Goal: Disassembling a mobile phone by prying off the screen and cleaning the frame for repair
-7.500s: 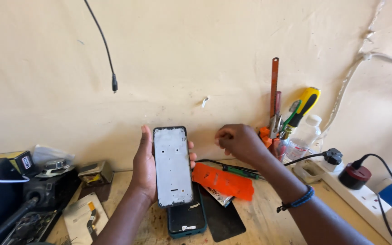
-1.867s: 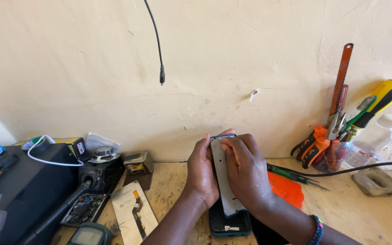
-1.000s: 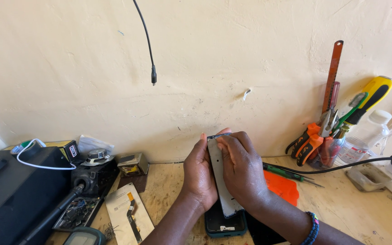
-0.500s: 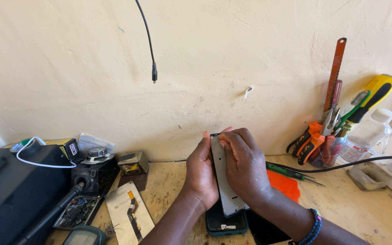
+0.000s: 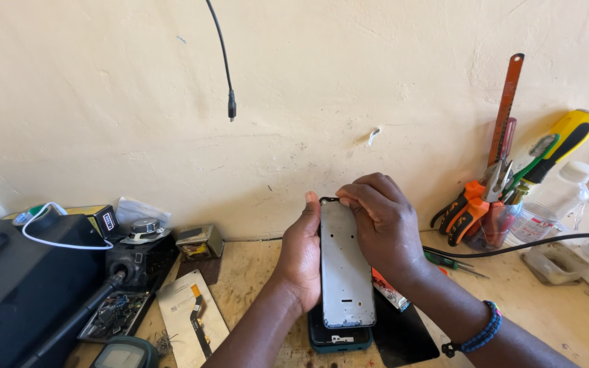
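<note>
Grey metal phone frame (image 5: 344, 266) stands upright over the bench (image 5: 260, 272), left hand (image 5: 299, 255) clamping its nine-o'clock edge for steadiness while right hand (image 5: 383, 225) pinches the twelve-o'clock corner.

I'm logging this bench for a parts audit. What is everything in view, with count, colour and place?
Phone frame: one, grey, upright between both hands.
Phone: one, dark teal, on bench under frame.
Black panel: one, right of phone.
Orange sheet: one, partly hidden behind right wrist.
Pliers: one pair, orange handles, against wall at right.
Yellow tool: one, leaning on wall.
Bottle: one, clear, far right.
Hanging cable: one, black, on wall.
Black box: one, left.
Flex cable card: one, pale, bench left.
Left hand: grips frame's left edge.
Right hand: pinches frame's top.
</note>
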